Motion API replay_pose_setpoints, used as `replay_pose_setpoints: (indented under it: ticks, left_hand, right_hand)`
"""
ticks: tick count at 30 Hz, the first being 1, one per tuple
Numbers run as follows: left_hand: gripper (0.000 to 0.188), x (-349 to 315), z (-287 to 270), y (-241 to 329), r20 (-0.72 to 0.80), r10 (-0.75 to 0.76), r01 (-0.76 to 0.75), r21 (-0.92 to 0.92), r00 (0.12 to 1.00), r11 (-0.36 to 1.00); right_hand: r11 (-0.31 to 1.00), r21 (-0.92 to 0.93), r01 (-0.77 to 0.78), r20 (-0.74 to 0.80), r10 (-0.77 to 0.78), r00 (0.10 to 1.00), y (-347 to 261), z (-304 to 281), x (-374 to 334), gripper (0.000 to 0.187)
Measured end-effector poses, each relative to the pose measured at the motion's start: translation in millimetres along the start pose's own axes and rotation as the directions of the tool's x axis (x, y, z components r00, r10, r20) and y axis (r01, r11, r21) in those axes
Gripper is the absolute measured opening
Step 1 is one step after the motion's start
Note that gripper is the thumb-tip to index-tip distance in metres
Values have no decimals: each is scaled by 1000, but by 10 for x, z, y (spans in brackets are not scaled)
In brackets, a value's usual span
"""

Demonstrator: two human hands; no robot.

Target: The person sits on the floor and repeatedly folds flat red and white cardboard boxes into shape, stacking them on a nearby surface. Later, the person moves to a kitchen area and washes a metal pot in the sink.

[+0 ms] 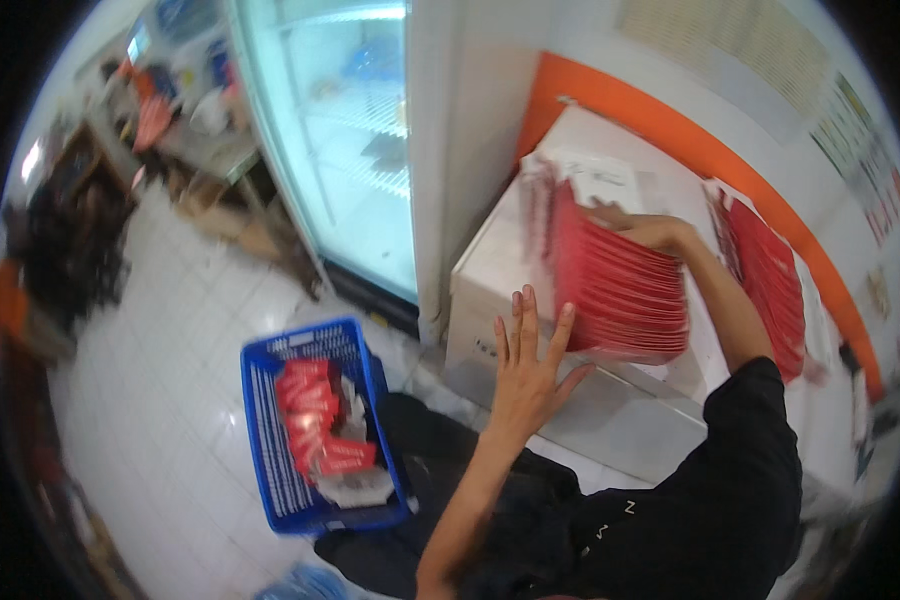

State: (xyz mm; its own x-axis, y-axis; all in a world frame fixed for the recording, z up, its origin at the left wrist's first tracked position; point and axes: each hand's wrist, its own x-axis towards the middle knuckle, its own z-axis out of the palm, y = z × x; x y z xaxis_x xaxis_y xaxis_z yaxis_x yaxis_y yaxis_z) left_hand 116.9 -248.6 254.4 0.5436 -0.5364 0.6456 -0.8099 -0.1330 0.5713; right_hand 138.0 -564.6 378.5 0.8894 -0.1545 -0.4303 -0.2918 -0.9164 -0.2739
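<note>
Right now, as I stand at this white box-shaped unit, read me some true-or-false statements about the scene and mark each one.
1. The blue plastic slatted basket holds red packages. True.
2. Both bare hands are clenched fists. False: the left hand is open, fingers spread.
3. The right hand is at a fanned stack of flat red packets. True.
4. The tall glass-fronted cabinet is dark inside. False: that cabinet is brightly lit.

Red packets (625,300), stacked, atop white surface (486,244)
</note>
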Motion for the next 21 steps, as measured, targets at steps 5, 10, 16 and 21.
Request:
replay_pose_setpoints:
  ticks: [5,10,16,21]
  left_hand:
    - [75,-1081,-366,-821,-175,-513,506,-88,840,858]
    - [69,-3200,-696,-2370,-432,-823,927,102,368,360]
    - [100,-4560,-671,-3380,-362,-880,938,-271,-309,-218]
    - [89,-4858,-30,-3963,-293,-783,572,-815,-549,-95]
  right_hand:
    - [968,6,250,-814,-141,564,-91,229,-627,49]
    - [913,-40,405,-727,-305,615,-1502,1588,-939,31]
    - [868,274,414,41,-441,897,-2168,2913,-511,56]
    - [927,314,207,102,-249,963,-2171,2821,-258,59]
